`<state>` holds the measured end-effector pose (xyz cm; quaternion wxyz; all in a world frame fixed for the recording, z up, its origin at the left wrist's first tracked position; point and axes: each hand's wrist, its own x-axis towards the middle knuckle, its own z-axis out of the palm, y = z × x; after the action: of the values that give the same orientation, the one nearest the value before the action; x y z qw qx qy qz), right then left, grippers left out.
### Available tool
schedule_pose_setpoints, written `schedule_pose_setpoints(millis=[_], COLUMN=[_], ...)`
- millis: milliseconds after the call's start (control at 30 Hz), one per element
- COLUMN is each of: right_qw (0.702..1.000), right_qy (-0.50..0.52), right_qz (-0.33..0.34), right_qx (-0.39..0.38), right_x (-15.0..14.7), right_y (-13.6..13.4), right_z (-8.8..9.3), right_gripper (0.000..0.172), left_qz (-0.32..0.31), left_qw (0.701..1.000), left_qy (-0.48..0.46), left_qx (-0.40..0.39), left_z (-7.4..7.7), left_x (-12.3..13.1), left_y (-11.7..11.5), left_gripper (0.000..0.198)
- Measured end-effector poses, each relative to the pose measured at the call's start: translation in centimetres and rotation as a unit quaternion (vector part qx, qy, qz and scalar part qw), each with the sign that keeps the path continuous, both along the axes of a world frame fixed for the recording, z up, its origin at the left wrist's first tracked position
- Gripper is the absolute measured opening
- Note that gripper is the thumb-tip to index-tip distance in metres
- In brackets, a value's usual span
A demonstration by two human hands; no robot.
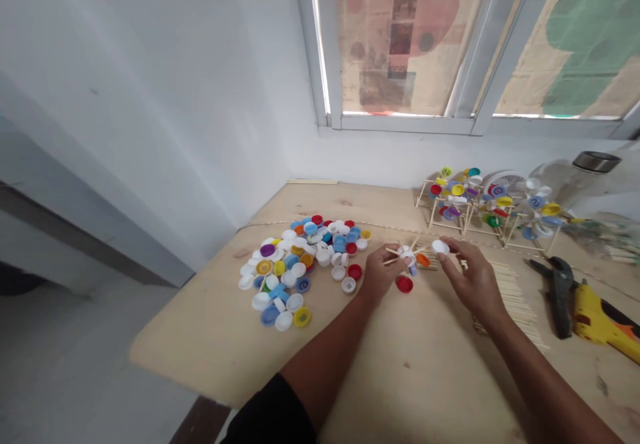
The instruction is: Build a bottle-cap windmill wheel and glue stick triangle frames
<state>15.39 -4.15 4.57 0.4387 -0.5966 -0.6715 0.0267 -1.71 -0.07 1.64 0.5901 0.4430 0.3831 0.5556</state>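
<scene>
My left hand [381, 272] is closed on a small wheel of wooden sticks [406, 253], its sticks fanning out from a white centre. An orange cap [423, 260] shows at the wheel's right side; I cannot tell whether it is fixed to a stick. Between the fingertips of my right hand [470, 275] is a white bottle cap [441, 248], held just right of the wheel. Below the wheel, a red cap [405, 285] lies on the wooden table [390, 377]. Many loose bottle caps [283, 278] in mixed colours are heaped left of my left hand.
Loose wooden sticks [515, 304] lie right of my right hand. Farther right are black pliers [559, 291] and a yellow glue gun [603, 321]. Stick frames with coloured caps [453, 197] stand at the back, near a clear jar [585, 181]. A string [395, 228] crosses the table.
</scene>
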Motion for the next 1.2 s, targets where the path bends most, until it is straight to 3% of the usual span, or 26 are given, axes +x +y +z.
schedule_pose_setpoints(millis=[200,367,700,1200], right_qw=[0.990,0.980,0.978,0.988], right_qy=[-0.117,-0.156,-0.169,-0.125], right_qz=[0.016,0.015,0.041,0.042], right_qx=[0.072,0.125,0.112,0.076], right_x=[0.0,0.4,0.8,0.3], right_y=[0.2,0.2,0.4,-0.3], right_z=[-0.8,-1.3,-1.9,-1.2], right_gripper=[0.031,0.029,0.029,0.023], left_qz=[-0.011,-0.042,-0.041,-0.060], left_qw=[0.999,0.997,0.993,0.993], left_qy=[0.033,0.057,0.080,0.072], left_qx=[0.020,0.041,0.076,0.072], left_z=[-0.4,-0.6,-1.1,-1.1], left_x=[-0.1,-0.1,0.0,-0.2], left_y=[0.2,0.0,0.0,0.1], left_gripper=[0.033,0.037,0.038,0.033])
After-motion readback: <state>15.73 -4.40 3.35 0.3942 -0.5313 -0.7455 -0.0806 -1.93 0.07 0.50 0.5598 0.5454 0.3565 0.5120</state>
